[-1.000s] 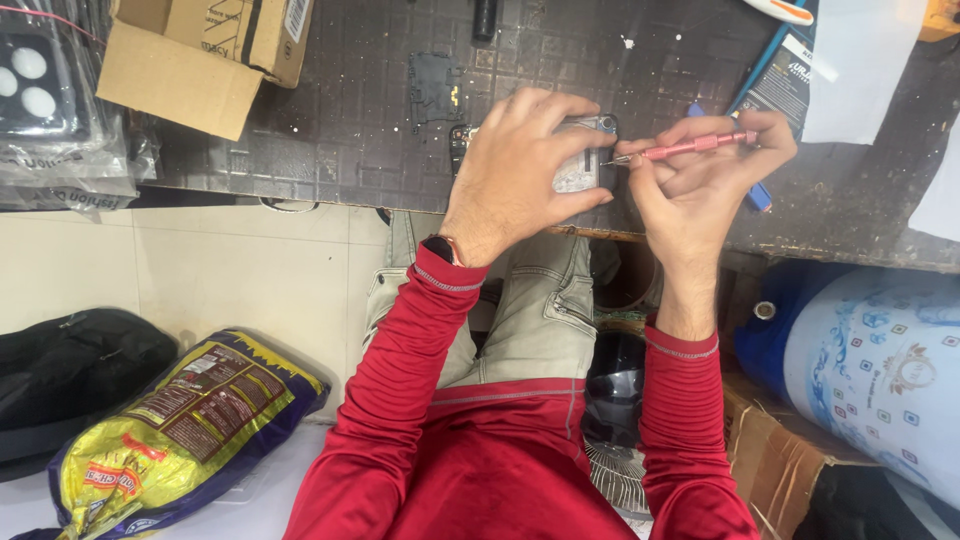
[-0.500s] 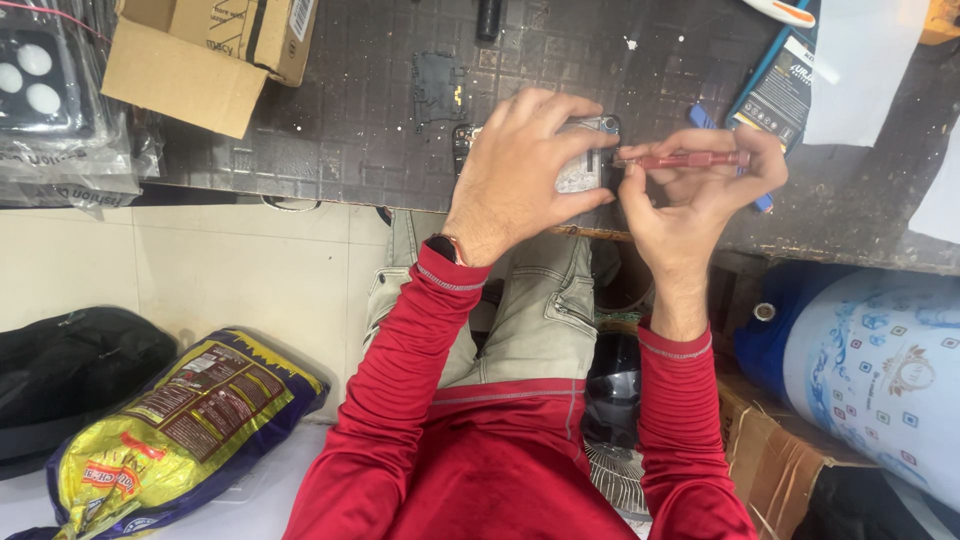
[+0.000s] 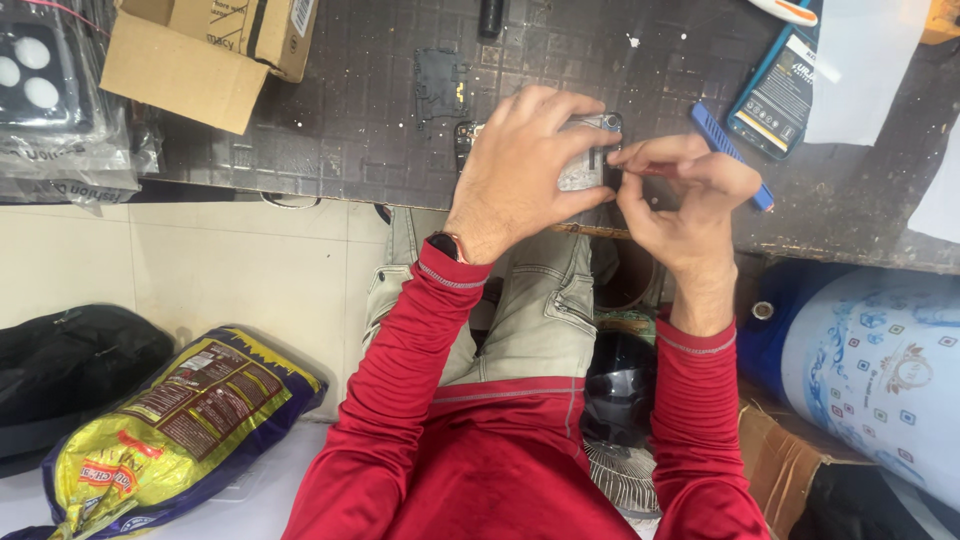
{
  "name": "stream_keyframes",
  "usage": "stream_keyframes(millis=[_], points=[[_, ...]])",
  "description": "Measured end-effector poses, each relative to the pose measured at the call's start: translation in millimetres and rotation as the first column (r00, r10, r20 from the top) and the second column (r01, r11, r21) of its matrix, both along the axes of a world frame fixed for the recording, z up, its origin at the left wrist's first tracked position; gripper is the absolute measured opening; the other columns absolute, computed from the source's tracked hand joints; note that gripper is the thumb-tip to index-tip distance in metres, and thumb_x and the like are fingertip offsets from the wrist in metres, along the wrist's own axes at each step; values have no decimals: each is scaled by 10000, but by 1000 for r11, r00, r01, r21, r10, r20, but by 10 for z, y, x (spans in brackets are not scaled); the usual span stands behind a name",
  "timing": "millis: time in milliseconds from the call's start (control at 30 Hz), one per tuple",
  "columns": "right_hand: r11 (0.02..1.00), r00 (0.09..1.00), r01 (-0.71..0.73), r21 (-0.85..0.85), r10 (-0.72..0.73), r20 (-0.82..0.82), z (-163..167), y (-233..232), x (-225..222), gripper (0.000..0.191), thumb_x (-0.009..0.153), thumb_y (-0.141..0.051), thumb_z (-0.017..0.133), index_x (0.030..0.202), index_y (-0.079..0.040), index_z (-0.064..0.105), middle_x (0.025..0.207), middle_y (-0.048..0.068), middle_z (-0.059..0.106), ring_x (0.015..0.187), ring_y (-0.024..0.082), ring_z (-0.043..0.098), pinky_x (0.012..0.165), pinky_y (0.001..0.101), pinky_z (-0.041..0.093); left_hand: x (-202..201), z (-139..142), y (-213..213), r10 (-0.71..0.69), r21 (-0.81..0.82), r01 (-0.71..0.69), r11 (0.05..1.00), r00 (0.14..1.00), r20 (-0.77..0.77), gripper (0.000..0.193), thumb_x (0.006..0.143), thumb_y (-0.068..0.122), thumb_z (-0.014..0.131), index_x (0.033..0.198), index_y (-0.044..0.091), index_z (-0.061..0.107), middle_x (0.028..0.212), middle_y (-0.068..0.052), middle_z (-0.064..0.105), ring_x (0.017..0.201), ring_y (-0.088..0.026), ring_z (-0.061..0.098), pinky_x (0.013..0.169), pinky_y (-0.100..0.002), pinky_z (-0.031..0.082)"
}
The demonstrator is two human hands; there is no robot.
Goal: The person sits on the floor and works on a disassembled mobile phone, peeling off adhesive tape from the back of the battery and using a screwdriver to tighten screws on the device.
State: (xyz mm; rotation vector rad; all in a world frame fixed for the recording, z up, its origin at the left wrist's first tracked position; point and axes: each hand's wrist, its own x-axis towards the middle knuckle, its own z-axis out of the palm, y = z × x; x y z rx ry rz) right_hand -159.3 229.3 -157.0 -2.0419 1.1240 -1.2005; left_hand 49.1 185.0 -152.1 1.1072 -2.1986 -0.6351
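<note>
My left hand (image 3: 520, 170) lies over a small opened phone (image 3: 585, 172) at the near edge of the dark worktable (image 3: 350, 130) and grips it, so only its grey inner side and camera corner show. My right hand (image 3: 690, 200) is pinched at the phone's right edge, fingertips touching it. A thin pink tool (image 3: 662, 171) runs through those fingers, with only a sliver visible. A blue pry tool (image 3: 730, 150) lies on the table just behind my right hand. A dark flat phone part (image 3: 440, 85) rests behind my left hand.
A cardboard box (image 3: 200, 50) and bagged phone cases (image 3: 45, 100) sit at the table's left. A teal packet (image 3: 775, 95) and white paper (image 3: 850, 70) lie at the right. On the floor are a yellow bag (image 3: 170, 420), a black bag (image 3: 70, 370) and a blue-white drum (image 3: 880, 370).
My right hand has turned and closed in on the phone's right edge. The pink tool, held out level before, is now mostly hidden in the fingers. My left hand stays on the phone.
</note>
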Motion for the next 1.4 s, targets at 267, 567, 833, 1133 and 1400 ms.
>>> stream_keyframes(millis=[267, 567, 833, 1133, 1400], points=[[998, 911, 26, -57, -47, -410, 655, 18, 142, 413, 950, 164, 680, 1234, 0, 430, 1128, 179, 619, 1005, 337, 688, 869, 400, 582, 22, -1, 1, -6, 8, 6, 1000, 1000, 14, 485, 788, 422, 870, 1190, 183, 744, 1337, -24, 599, 1265, -270, 508, 1063, -431, 428], [996, 696, 46, -71, -82, -713, 1148, -182, 293, 164, 990, -164, 736, 1022, -80, 598, 844, 94, 678, 776, 282, 684, 605, 394, 501, 21, 40, 15, -6, 24, 5, 1000, 1000, 20, 479, 783, 437, 868, 1169, 179, 751, 1317, -29, 601, 1241, -274, 510, 1046, -431, 423], [987, 424, 156, -26, -90, -901, 1407, -140, 383, 249, 1037, -284, 699, 987, -53, 619, 619, 101, 625, 543, 307, 644, 462, 420, 490, 44, 17, 12, -3, -5, 3, 1000, 1000, -3, 480, 781, 438, 861, 1173, 185, 752, 1317, -27, 604, 1239, -274, 515, 1030, -425, 429], [995, 570, -24, -93, -63, -819, 1424, -195, 360, 231, 1007, -265, 647, 1005, -51, 560, 776, 94, 664, 663, 287, 670, 488, 375, 481, 39, 42, 21, -2, 5, 1, 1000, 1000, 24, 486, 782, 445, 860, 1175, 181, 751, 1316, -26, 604, 1236, -265, 512, 1043, -428, 427], [973, 100, 189, -131, -151, -983, 1334, -214, 373, 388, 1085, -455, 573, 881, -125, 582, 634, 74, 657, 548, 237, 671, 461, 363, 478, 50, 51, 39, -17, 22, 16, 1000, 1000, 9, 488, 786, 445, 860, 1177, 173, 753, 1315, -27, 605, 1240, -272, 510, 1052, -435, 417]])
